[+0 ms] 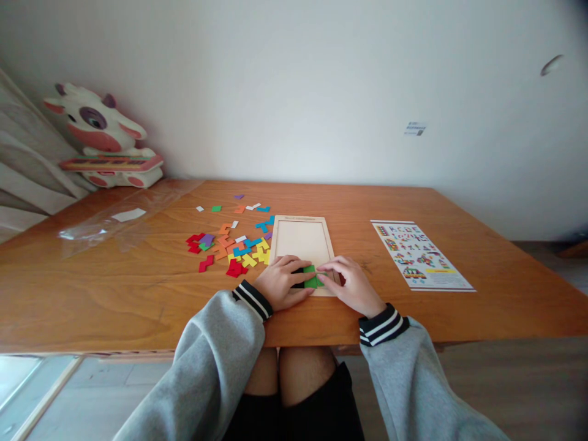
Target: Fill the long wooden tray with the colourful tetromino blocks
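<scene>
A pale wooden puzzle tray [301, 237] with a raised frame lies flat in front of me. Green puzzle pieces [310, 277] and a black piece [298, 279] sit in its near end, between my hands. My left hand [281, 283] rests over the tray's near left corner, fingers apart, touching around the black piece. At the near right, my right hand [353, 285] has thumb and forefinger closed at the edge of a green piece. My fingers partly cover the pieces and the near frame.
Left of the tray lie scattered puzzle pieces [225, 241] in several colours. A printed pattern sheet [420, 254] is on the right. Clear plastic wrapping [98, 226] lies at the left, near a cow-shaped toy keyboard [113, 162]. A wall stands behind the wooden table [151, 306].
</scene>
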A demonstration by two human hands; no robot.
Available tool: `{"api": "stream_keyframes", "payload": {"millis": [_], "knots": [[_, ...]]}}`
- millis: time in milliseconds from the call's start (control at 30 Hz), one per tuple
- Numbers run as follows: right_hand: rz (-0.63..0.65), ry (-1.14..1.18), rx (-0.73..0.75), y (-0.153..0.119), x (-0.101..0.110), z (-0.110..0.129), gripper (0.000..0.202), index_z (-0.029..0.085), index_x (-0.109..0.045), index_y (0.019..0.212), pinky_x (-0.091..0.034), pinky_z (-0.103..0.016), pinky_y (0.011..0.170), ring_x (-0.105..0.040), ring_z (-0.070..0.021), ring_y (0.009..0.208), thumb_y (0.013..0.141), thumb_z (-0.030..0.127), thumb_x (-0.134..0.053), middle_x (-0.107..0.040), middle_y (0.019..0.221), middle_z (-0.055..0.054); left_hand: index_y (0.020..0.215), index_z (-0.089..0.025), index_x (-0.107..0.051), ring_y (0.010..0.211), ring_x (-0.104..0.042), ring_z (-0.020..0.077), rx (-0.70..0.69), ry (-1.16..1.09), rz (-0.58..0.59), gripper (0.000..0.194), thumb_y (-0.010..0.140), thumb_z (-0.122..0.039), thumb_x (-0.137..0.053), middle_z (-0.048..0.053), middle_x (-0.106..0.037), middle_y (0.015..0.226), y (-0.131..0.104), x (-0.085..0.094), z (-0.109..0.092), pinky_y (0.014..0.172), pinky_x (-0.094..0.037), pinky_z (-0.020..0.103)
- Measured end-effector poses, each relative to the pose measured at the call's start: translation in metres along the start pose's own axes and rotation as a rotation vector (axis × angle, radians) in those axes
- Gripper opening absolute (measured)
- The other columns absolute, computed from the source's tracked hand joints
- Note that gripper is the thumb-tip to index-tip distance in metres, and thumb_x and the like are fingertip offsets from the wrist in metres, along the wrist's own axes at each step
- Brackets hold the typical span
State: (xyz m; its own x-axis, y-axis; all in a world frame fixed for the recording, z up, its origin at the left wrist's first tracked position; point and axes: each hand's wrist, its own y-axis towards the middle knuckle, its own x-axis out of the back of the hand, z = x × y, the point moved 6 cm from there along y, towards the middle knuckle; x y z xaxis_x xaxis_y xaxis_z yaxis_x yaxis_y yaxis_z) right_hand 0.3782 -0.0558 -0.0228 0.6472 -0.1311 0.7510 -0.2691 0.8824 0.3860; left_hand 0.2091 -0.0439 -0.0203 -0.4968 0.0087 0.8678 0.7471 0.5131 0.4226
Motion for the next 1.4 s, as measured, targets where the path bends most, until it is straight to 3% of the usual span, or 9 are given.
{"api": "stream_keyframes", "payload": {"millis": [233,367,567,733,867,1100,1267,1400], "knots": [[0.01,-0.004,-0.01,0.0,-0.001,-0.001,0.014,0.026,-0.072,0.096,-0.049,-0.037,0.085,-0.064,-0.0218,0.093,0.089,0.034,-0.064,-0.07,0.094,-0.005,0.119,-0.025,-0.07,0.111,-0.057,0.0265,0.002,-0.007,0.003,0.034,0.092,-0.041,-0.055,0.007,-0.066,0.126,0.0,0.0,0.0,0.097,-0.049,0.045],[0.022,0.049,-0.049,0.0,0.0,0.0,0.02,0.025,-0.072,0.097,-0.05,-0.034,0.078,-0.066,-0.0202,0.082,0.094,0.036,-0.056,-0.074,0.089,-0.005,0.117,-0.025,-0.071,0.111,-0.056,0.0268,0.005,-0.004,-0.001,0.033,0.091,-0.041,-0.057,0.006,-0.067,0.125,0.0,0.0,0.001,0.097,-0.049,0.045],[0.052,0.232,-0.127,-0.002,0.001,-0.002,0.031,0.025,-0.066,0.115,-0.053,-0.033,0.077,-0.069,-0.0194,0.081,0.099,0.038,-0.042,-0.077,0.096,-0.004,0.117,-0.026,-0.071,0.11,-0.057,0.0268,0.012,0.016,0.013,0.034,0.091,-0.042,-0.056,0.007,-0.067,0.124,0.0,0.0,0.001,0.095,-0.049,0.045],[-0.061,0.319,-0.171,-0.004,0.006,-0.007,0.034,0.022,-0.061,0.117,-0.054,-0.03,0.073,-0.069,-0.0171,0.076,0.1,0.042,-0.04,-0.075,0.099,-0.007,0.115,-0.024,-0.071,0.11,-0.057,0.0266,-0.002,0.012,-0.004,0.033,0.092,-0.042,-0.056,0.007,-0.067,0.125,0.001,0.001,0.0,0.095,-0.049,0.045],[-0.174,0.251,-0.177,-0.004,0.012,-0.008,0.035,0.021,-0.064,0.11,-0.054,-0.032,0.078,-0.069,-0.0198,0.084,0.099,0.045,-0.042,-0.073,0.094,-0.008,0.115,-0.025,-0.071,0.11,-0.057,0.0254,-0.006,0.007,-0.005,0.032,0.092,-0.04,-0.057,0.008,-0.067,0.124,0.0,0.001,0.0,0.096,-0.049,0.043],[-0.134,0.23,-0.186,-0.004,0.01,-0.01,0.033,0.02,-0.065,0.109,-0.053,-0.031,0.076,-0.068,-0.0191,0.08,0.099,0.043,-0.043,-0.073,0.089,-0.006,0.113,-0.024,-0.072,0.108,-0.058,0.0256,-0.018,0.038,-0.016,0.032,0.092,-0.041,-0.056,0.007,-0.068,0.123,0.001,0.002,-0.004,0.094,-0.049,0.043],[-0.107,0.236,-0.196,-0.006,0.006,-0.014,0.034,0.02,-0.064,0.111,-0.052,-0.03,0.077,-0.069,-0.0199,0.085,0.099,0.042,-0.043,-0.073,0.091,-0.006,0.108,-0.023,-0.071,0.1,-0.062,0.0212,-0.069,0.091,-0.149,0.025,0.092,-0.034,-0.056,0.007,-0.072,0.11,-0.005,0.021,-0.003,0.089,-0.05,0.038],[-0.104,0.228,-0.189,-0.006,0.006,-0.013,0.033,0.02,-0.065,0.11,-0.053,-0.03,0.074,-0.069,-0.0197,0.082,0.098,0.043,-0.044,-0.073,0.089,-0.007,0.107,-0.02,-0.068,0.094,-0.064,0.02,0.061,0.163,-0.293,0.022,0.091,-0.025,-0.055,0.007,-0.072,0.103,-0.032,0.052,0.031,0.088,-0.05,0.037]]}}
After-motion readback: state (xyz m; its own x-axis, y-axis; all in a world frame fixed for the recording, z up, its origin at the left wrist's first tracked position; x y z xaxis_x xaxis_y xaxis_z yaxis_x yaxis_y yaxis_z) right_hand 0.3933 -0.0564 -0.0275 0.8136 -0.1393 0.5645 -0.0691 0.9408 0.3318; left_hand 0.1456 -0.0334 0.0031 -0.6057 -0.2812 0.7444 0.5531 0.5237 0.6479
